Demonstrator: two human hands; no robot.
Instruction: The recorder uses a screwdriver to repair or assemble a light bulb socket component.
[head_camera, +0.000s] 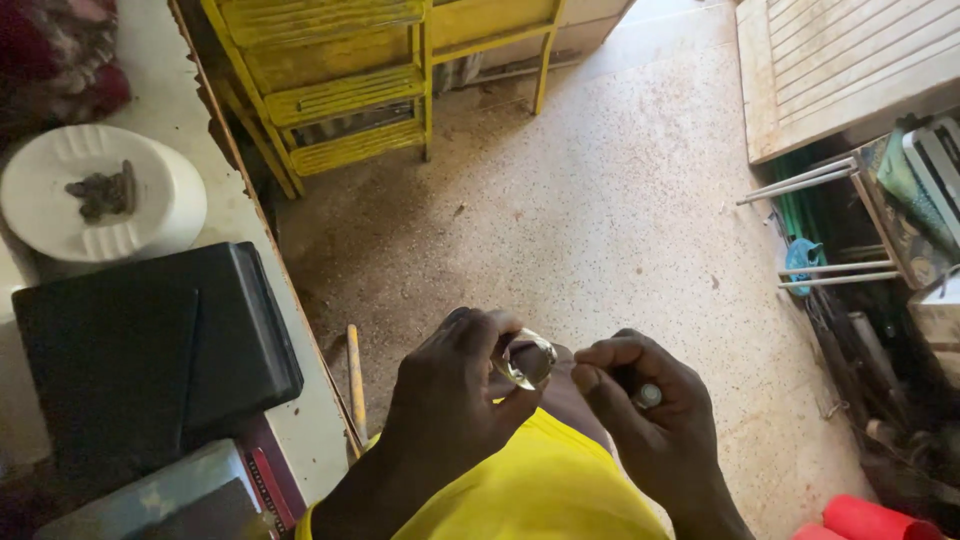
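Glinting metal at six o'clock: small rounded shiny piece (525, 360), possibly a watch case, pinched in fingers of left hand (455, 395) above a yellow-clad lap (545, 490). Right hand (645, 410) at five o'clock, curled closed around a slim tool with a silvery end (649, 395), fingertips just beside the piece. Hard to tell whether the tool tip touches the metal.

Risk, as judged from here: a slip of the tool off the smooth curved surface, jabbing the left fingers or flicking the piece out of the pinch. Below, only speckled terrazzo floor (610, 210), where a small part could bounce toward the clutter at three o'clock and vanish against the flecked pattern.

Black case (150, 350) on the bench at nine o'clock, white ashtray (100, 195) beyond it at ten; wooden handle (356, 375) leaning by the bench edge. Yellow wooden frame (340, 95) at twelve, pale slatted board (850, 65) at two.
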